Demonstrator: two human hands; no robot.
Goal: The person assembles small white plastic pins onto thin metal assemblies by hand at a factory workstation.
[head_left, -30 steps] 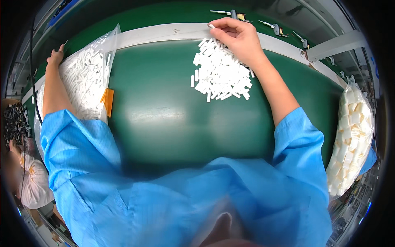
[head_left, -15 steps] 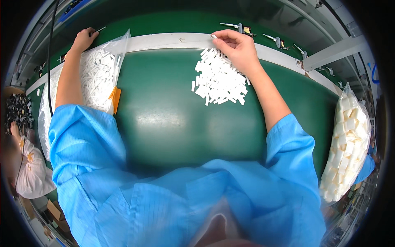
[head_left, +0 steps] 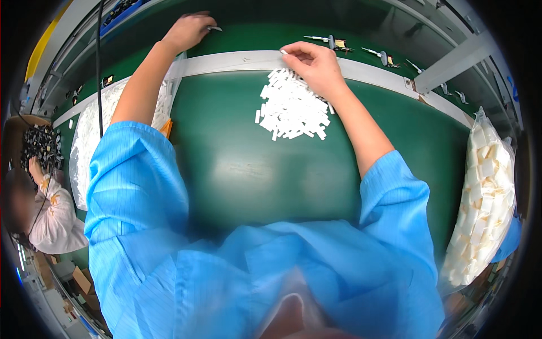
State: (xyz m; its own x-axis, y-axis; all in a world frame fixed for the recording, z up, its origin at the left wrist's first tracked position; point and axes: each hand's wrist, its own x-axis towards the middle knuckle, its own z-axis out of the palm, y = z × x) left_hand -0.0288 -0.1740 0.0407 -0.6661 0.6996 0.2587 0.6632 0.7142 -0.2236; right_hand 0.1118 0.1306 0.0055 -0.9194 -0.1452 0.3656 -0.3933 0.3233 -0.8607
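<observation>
My left hand [head_left: 191, 32], reaching over the green surface beyond the white rail, is closed on a thin pale-ended part [head_left: 214, 28]. Motion blurs it, and the fingers hide most of the part. My right hand [head_left: 317, 63] pinches a small white tube-like piece [head_left: 284, 52] between thumb and fingertips. Below that hand lies a loose pile of similar white pieces [head_left: 293, 107] on the green work surface. Under my left forearm, a clear bag [head_left: 96, 127] holds many more white pieces.
Past the white rail [head_left: 237, 61] lie several small assemblies with a white shaft and grey disc, one an assembly [head_left: 384, 57] right of my hand. A bag of cream-coloured blocks [head_left: 485, 186] stands at right. At far left a co-worker's hand [head_left: 36, 169] reaches toward dark parts [head_left: 42, 144].
My left hand has moved right and farther out, away from the bag, with the thin part in it. My right hand keeps its pinch on the white piece above the pile.
</observation>
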